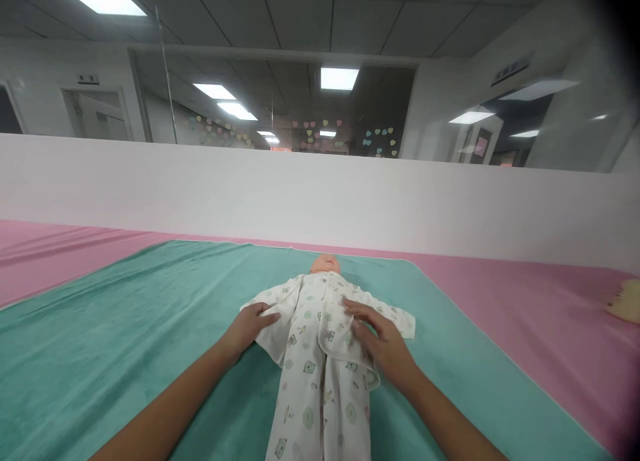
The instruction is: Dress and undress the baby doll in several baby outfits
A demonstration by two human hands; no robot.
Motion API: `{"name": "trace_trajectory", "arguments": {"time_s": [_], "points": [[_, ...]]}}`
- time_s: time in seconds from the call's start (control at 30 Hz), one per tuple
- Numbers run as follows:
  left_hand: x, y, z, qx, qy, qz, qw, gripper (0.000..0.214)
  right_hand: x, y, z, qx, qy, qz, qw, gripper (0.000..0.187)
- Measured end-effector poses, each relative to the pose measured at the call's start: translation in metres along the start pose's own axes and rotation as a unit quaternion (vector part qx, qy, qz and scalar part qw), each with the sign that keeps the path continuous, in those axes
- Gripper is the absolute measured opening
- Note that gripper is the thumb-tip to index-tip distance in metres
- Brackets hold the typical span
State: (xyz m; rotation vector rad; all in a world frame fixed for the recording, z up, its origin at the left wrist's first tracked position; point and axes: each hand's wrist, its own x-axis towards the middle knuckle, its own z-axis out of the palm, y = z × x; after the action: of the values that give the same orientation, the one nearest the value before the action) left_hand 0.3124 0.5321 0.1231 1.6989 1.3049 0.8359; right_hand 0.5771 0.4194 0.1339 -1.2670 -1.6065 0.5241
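Observation:
A baby doll (pixel 326 264) lies on its back with its head at the far end, dressed in a white shirt (pixel 337 317) and trousers (pixel 307 407) with a small green and brown animal print. On the left, my left hand (pixel 250 327) pinches the loose front flap of the shirt, which hangs away from the doll's side. My right hand (pixel 383 341) rests its spread fingertips on the shirt's other front panel, over the doll's chest. The sleeves lie stretched out to both sides. Whatever is beneath the clothes is hidden.
A teal blanket (pixel 150 327) lies under the doll, over a pink sheet (pixel 530 314). At the right edge sits a pale yellow object (pixel 625 301), cut off by the frame. A low white wall (pixel 300 194) with glass above closes off the far side.

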Motion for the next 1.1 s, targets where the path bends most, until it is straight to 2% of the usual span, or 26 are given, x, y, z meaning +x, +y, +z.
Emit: {"name": "trace_trajectory", "arguments": {"time_s": [0.07, 0.13, 0.23, 0.3, 0.4, 0.5, 0.63, 0.73, 0.87, 1.0, 1.1], "points": [[-0.006, 0.006, -0.001, -0.15, -0.046, -0.013, 0.988, 0.048, -0.003, -0.004, 0.01, -0.098, -0.053, -0.055, 0.992, 0.03], [-0.012, 0.014, -0.002, -0.255, -0.077, -0.004, 0.964, 0.049, -0.007, -0.01, 0.02, -0.175, -0.099, -0.114, 0.973, 0.033], [-0.024, 0.031, 0.001, -0.311, -0.098, 0.04, 0.944, 0.045, -0.011, -0.018, 0.027, -0.217, -0.121, -0.159, 0.955, 0.034], [-0.032, 0.042, 0.006, -0.307, -0.138, 0.074, 0.939, 0.042, -0.013, -0.02, 0.028, -0.213, -0.124, -0.171, 0.954, 0.034], [-0.045, 0.053, 0.017, -0.224, -0.206, 0.117, 0.945, 0.031, -0.012, -0.018, 0.029, -0.191, -0.113, -0.173, 0.96, 0.03], [-0.053, 0.056, 0.027, -0.076, -0.226, 0.179, 0.955, 0.014, -0.01, -0.011, 0.031, -0.141, -0.058, -0.143, 0.978, 0.024], [-0.058, 0.048, 0.039, 0.078, -0.199, 0.28, 0.936, 0.02, 0.0, -0.007, 0.03, -0.073, 0.038, -0.074, 0.994, 0.022], [-0.058, 0.039, 0.047, 0.16, -0.148, 0.362, 0.907, 0.027, 0.018, -0.012, 0.032, -0.107, 0.046, -0.031, 0.993, 0.023], [-0.058, 0.031, 0.054, 0.223, -0.098, 0.412, 0.878, 0.031, 0.059, -0.017, 0.045, -0.241, 0.04, -0.006, 0.97, 0.028], [-0.058, 0.028, 0.055, 0.243, -0.087, 0.416, 0.872, 0.034, 0.109, -0.016, 0.064, -0.378, 0.001, 0.072, 0.923, 0.035], [-0.059, 0.028, 0.054, 0.258, -0.082, 0.429, 0.862, 0.035, 0.137, -0.012, 0.075, -0.404, -0.027, 0.105, 0.908, 0.03]]}}
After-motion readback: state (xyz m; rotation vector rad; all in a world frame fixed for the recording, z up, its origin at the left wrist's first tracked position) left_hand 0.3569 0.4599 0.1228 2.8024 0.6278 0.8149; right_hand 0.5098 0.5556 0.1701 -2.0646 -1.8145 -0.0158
